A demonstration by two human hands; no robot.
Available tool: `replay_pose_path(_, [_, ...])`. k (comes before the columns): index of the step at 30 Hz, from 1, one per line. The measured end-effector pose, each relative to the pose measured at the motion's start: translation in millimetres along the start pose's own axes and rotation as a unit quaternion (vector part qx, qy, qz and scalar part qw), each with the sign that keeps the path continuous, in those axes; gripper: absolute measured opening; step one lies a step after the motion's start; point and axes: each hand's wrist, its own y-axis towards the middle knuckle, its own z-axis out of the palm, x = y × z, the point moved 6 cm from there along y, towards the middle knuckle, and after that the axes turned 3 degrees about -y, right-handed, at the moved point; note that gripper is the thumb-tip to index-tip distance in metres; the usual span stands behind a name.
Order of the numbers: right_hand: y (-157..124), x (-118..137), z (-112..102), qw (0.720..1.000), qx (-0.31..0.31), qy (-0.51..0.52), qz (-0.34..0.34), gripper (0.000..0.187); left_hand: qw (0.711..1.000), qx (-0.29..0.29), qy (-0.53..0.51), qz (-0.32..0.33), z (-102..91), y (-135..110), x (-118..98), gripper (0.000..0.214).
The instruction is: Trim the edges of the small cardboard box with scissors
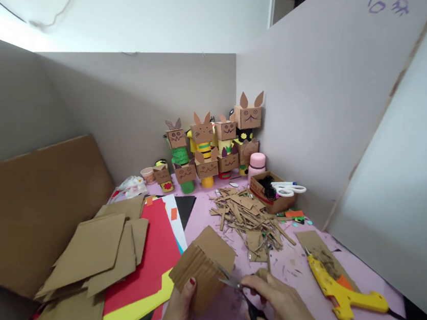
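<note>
My left hand (pixel 182 308) grips a small cardboard box (pixel 207 264) near the front of the table, its thumb pressed on the ridged side. In my right hand (pixel 278 301) is a pair of scissors (pixel 236 283) with dark handles. The scissor blades point left and meet the box's right edge; whether they cut into it I cannot tell. Just beyond the box lies a heap of cardboard scraps (pixel 246 215). Left of my left hand are sheets of coloured paper, a red sheet (pixel 141 254) and a yellow sheet (pixel 143 306) among them.
A yellow glue gun (pixel 348 291) rests at the right beside a cardboard piece (pixel 312 240). Stacked cardboard pieces (pixel 92 244) lie at the left. Several cardboard animal figures (pixel 207 167) stand at the back, near a pink bottle (pixel 257 165) and a box with white-handled scissors (pixel 287 189). Partitions enclose the table.
</note>
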Motion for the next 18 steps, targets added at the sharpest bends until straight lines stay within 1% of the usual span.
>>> replay_pose_path(3, [1.0,-0.9,2.9,1.000,0.012,-0.024,0.008,0.043,1.000,-0.010,0.009,-0.013,-0.5,-1.0,-0.9,0.095])
replay_pose_path(5, [1.2,-2.3,3.7,0.999,0.012,-0.030,0.011,0.045,1.000,-0.012,0.006,-0.010,-1.4,0.3,-0.6,0.097])
replay_pose_path(10, [1.0,-3.1,1.0,1.000,0.006,-0.027,0.005,0.040,1.000,-0.027,-0.004,0.015,-6.8,4.9,2.9,0.097])
replay_pose_path(12, [1.1,-1.9,-1.3,1.000,0.005,-0.023,0.004,0.035,1.000,-0.017,-0.004,0.017,-7.2,6.1,4.3,0.094])
replay_pose_path(14, [1.4,0.3,-3.0,1.000,0.002,-0.022,-0.006,0.025,1.000,-0.008,-0.001,0.020,-7.5,6.9,4.5,0.091])
replay_pose_path(16, [1.5,2.3,-2.9,1.000,-0.001,-0.018,-0.021,0.016,1.000,-0.009,0.003,0.025,-9.1,7.5,3.8,0.091])
replay_pose_path(18, [1.6,2.7,-0.8,0.999,-0.006,-0.011,-0.035,0.012,1.000,-0.012,0.007,0.026,-11.6,8.0,3.7,0.093])
